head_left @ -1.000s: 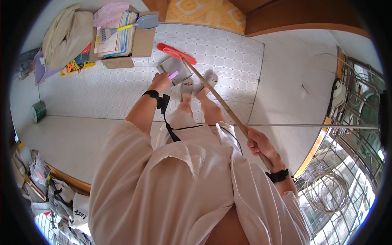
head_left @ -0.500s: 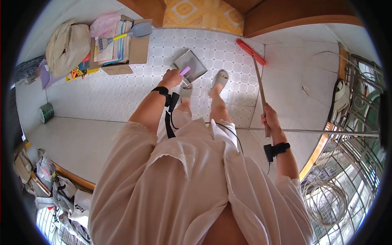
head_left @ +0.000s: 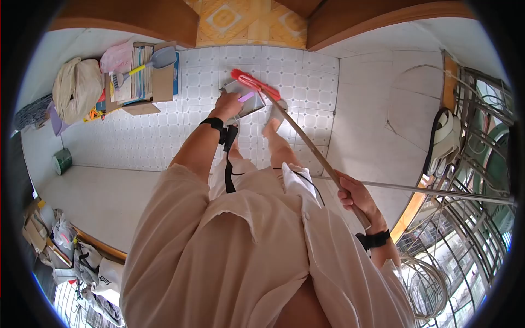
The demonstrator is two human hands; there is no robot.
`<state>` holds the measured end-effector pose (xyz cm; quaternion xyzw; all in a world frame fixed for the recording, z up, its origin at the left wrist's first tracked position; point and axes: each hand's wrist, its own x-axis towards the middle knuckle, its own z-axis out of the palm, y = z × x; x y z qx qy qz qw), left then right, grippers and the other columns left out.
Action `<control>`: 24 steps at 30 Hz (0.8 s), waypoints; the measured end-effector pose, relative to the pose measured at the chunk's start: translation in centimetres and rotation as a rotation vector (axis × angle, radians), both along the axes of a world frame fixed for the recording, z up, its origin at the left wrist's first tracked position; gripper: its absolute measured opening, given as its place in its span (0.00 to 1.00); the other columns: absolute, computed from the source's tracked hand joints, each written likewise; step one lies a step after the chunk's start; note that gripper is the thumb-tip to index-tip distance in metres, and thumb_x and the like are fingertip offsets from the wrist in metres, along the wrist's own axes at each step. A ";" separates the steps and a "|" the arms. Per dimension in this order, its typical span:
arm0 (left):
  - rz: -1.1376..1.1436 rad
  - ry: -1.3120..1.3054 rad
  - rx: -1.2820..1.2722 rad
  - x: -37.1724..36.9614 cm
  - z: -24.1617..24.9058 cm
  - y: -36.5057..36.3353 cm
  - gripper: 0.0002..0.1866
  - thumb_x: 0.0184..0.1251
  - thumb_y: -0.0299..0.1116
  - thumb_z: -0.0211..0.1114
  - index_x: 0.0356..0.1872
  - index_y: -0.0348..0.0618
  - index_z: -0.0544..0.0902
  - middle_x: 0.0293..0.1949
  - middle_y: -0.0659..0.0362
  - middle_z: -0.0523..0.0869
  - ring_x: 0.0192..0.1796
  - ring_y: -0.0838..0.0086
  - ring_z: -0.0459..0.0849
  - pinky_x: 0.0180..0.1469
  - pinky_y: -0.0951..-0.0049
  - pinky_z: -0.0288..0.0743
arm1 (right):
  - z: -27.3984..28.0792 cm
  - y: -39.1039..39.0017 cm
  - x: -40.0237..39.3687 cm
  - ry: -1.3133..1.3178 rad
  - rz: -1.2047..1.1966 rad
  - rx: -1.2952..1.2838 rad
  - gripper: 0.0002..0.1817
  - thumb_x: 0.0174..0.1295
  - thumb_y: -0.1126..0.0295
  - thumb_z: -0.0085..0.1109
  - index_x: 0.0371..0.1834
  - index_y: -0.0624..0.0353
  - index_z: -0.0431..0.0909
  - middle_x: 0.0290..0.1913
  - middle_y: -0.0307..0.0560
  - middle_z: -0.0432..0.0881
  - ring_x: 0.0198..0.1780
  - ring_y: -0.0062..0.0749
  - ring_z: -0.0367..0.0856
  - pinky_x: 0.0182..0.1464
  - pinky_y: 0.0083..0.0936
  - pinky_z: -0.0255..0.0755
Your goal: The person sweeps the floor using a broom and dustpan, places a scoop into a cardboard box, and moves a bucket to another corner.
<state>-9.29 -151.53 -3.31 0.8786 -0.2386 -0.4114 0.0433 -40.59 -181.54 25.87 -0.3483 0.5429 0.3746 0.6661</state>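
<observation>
The red broom head (head_left: 255,83) has swung back, apparently over the dustpan (head_left: 254,103).

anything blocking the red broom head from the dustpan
Nothing visible does: in this view the red broom head overlaps the far side of the dustpan, which the left hand holds. Whether broom head and pan touch, I can't tell.

The one camera, worn on the head, looks steeply down and forward through a wide-angle lens, its round picture dark at the corners. The shirt (head_left: 246,273) fills six o'clock, very near; the tiled floor (head_left: 199,82) lies farther off toward twelve, the window grille (head_left: 459,246) toward four.
</observation>
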 end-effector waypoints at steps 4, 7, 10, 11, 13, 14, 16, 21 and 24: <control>-0.015 -0.011 -0.031 0.1 0.4 -3.4 0.16 0.68 0.42 0.64 0.52 0.47 0.83 0.52 0.53 0.86 0.59 0.49 0.78 0.62 0.57 0.75 | 1.9 -2.1 -1.7 -0.025 -0.200 0.007 0.25 0.80 0.58 0.42 0.79 0.42 0.61 0.25 0.33 0.68 0.19 0.14 0.60 0.21 0.16 0.61; -0.099 -0.059 -0.064 0.3 0.5 -5.9 0.16 0.68 0.42 0.64 0.51 0.47 0.84 0.51 0.53 0.87 0.60 0.51 0.78 0.62 0.57 0.75 | 2.5 -3.5 -2.1 -0.026 -0.314 -0.029 0.25 0.80 0.59 0.42 0.79 0.41 0.60 0.25 0.33 0.67 0.19 0.14 0.60 0.21 0.15 0.60; -0.215 -0.144 -0.084 0.6 -0.6 -8.6 0.14 0.69 0.40 0.64 0.51 0.48 0.84 0.51 0.55 0.86 0.61 0.52 0.76 0.61 0.57 0.76 | 2.4 -5.8 -1.4 -0.028 -0.502 -0.019 0.23 0.80 0.60 0.42 0.76 0.40 0.63 0.25 0.31 0.66 0.18 0.13 0.60 0.20 0.14 0.59; -0.267 -0.184 -0.083 0.7 -1.2 -9.4 0.13 0.69 0.38 0.64 0.50 0.48 0.84 0.52 0.56 0.85 0.61 0.52 0.75 0.60 0.57 0.77 | 2.0 -6.8 -1.4 -0.029 -0.506 -0.024 0.23 0.80 0.60 0.42 0.76 0.40 0.63 0.25 0.31 0.66 0.18 0.13 0.60 0.20 0.14 0.59; -0.276 -0.178 -0.114 1.4 -0.9 -11.4 0.12 0.68 0.38 0.65 0.49 0.48 0.84 0.52 0.56 0.85 0.61 0.52 0.75 0.60 0.57 0.77 | 0.6 -9.4 -1.8 -0.070 -0.792 0.141 0.17 0.80 0.60 0.43 0.68 0.41 0.69 0.24 0.30 0.65 0.18 0.13 0.61 0.20 0.13 0.60; -0.283 -0.169 -0.137 1.8 -0.6 -12.2 0.12 0.68 0.37 0.65 0.48 0.47 0.84 0.51 0.56 0.85 0.61 0.52 0.75 0.60 0.56 0.77 | 0.0 -10.7 -1.9 -0.103 -0.854 0.183 0.11 0.80 0.60 0.43 0.56 0.47 0.72 0.25 0.30 0.68 0.19 0.13 0.64 0.20 0.13 0.63; -0.311 -0.164 -0.149 2.8 -1.0 -13.8 0.12 0.67 0.36 0.66 0.48 0.46 0.84 0.51 0.55 0.85 0.61 0.52 0.75 0.61 0.57 0.77 | -1.4 -13.4 -1.9 -0.145 -0.944 0.258 0.10 0.80 0.61 0.43 0.52 0.49 0.73 0.27 0.31 0.69 0.20 0.14 0.66 0.21 0.14 0.66; -0.368 -0.134 -0.160 4.4 -1.1 -17.9 0.12 0.67 0.35 0.64 0.48 0.44 0.84 0.52 0.54 0.85 0.62 0.51 0.75 0.61 0.56 0.76 | -3.6 -18.0 1.3 -0.509 -1.040 0.126 0.20 0.80 0.61 0.40 0.63 0.61 0.73 0.34 0.42 0.77 0.27 0.21 0.73 0.29 0.19 0.75; -0.422 -0.194 -0.157 4.5 -2.4 -20.3 0.13 0.68 0.35 0.63 0.50 0.44 0.84 0.53 0.53 0.85 0.62 0.51 0.75 0.62 0.56 0.76 | -3.1 -20.0 4.0 -0.685 -0.945 -0.013 0.23 0.79 0.59 0.41 0.70 0.59 0.69 0.42 0.47 0.81 0.35 0.23 0.77 0.38 0.18 0.77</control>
